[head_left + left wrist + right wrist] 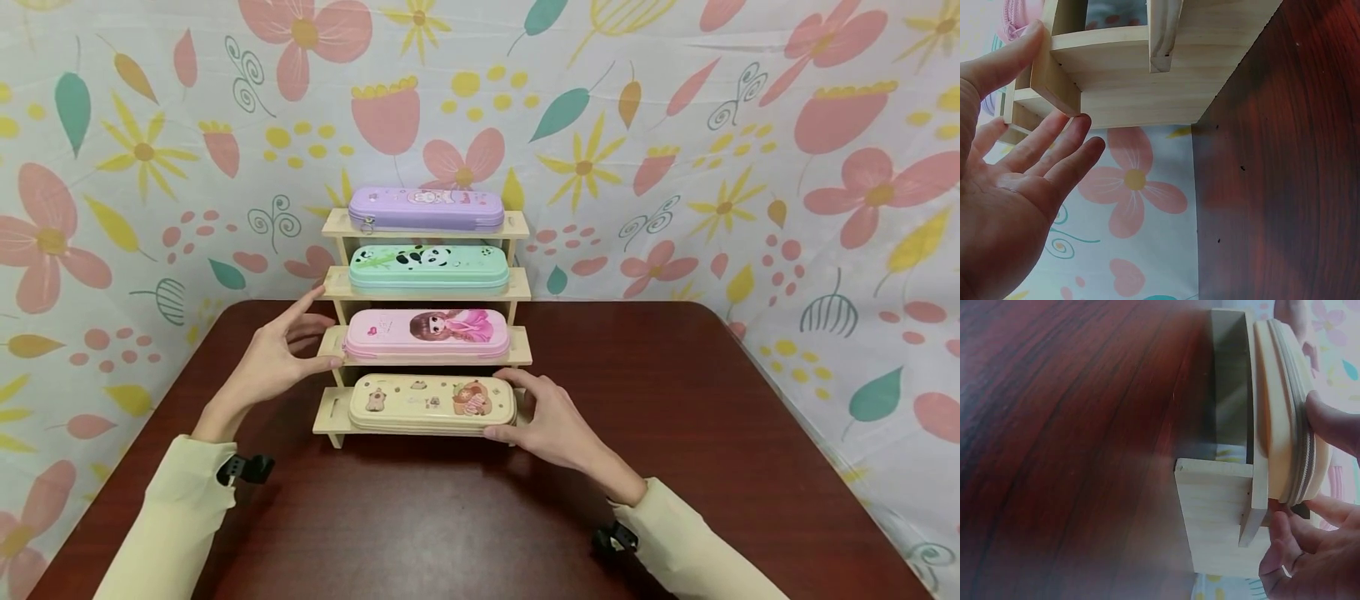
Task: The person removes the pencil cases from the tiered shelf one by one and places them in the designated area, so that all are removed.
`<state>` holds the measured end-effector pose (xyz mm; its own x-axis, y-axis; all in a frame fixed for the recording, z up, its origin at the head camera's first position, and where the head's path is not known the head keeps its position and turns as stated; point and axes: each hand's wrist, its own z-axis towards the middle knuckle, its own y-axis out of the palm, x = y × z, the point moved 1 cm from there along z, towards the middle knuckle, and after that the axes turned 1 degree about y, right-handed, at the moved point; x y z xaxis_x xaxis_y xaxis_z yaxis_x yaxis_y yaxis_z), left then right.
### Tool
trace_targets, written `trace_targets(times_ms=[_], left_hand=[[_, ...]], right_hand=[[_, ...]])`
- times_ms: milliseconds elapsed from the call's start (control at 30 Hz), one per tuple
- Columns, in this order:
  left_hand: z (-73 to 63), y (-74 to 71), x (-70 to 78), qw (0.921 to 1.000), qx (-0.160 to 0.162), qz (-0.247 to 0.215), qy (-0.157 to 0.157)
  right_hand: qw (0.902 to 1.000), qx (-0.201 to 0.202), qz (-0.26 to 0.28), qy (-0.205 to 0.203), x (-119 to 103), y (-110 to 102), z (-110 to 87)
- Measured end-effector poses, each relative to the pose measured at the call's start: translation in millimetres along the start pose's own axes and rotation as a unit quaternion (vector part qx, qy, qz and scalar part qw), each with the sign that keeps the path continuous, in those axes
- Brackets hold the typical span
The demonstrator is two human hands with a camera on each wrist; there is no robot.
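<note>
A pale wooden stepped rack (327, 410) carries pencil cases on its tiers. The lowest one, a cream pencil case (431, 402) with cartoon pictures, has its right end between the thumb and fingers of my right hand (555, 421). In the right wrist view, that cream case's zip (1297, 412) runs along its side. My left hand (273, 358) is at the rack's left side, fingers spread and fairly straight. Its thumb touches the end of the tier board (1054, 84) under a pink pencil case (390, 335) with a doll picture; other fingertips lie behind that board's end.
On the upper tiers lie a mint panda pencil case (429, 268) and a purple pencil case (427, 208). The rack stands on a dark reddish-brown table (420, 525). A flower-patterned cloth (675, 167) hangs behind it.
</note>
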<state>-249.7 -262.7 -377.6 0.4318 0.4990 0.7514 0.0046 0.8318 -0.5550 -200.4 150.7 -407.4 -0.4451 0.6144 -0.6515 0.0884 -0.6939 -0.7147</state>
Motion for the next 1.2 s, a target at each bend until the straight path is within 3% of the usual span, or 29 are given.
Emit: trace_targets(times_ms=[367,933,1200], left_hand=[[-0.3,-0.1,0.4,1.0000,0.001,0.006,0.001],[0.4,-1.0,2.2,1.0000,0.005,0.006,0.005],[-0.1,0.6,0.2,1.0000,0.003,-0.003,0.004]], right_hand=[[0.9993,0.014,-0.008,-0.033,0.1,-1.3,-3.9],[0.9997,-0.004,0.014,-0.022,3.6,-0.1,0.0],[0.9996,-0.009,0.026,0.006,6.1,0.7,0.6]])
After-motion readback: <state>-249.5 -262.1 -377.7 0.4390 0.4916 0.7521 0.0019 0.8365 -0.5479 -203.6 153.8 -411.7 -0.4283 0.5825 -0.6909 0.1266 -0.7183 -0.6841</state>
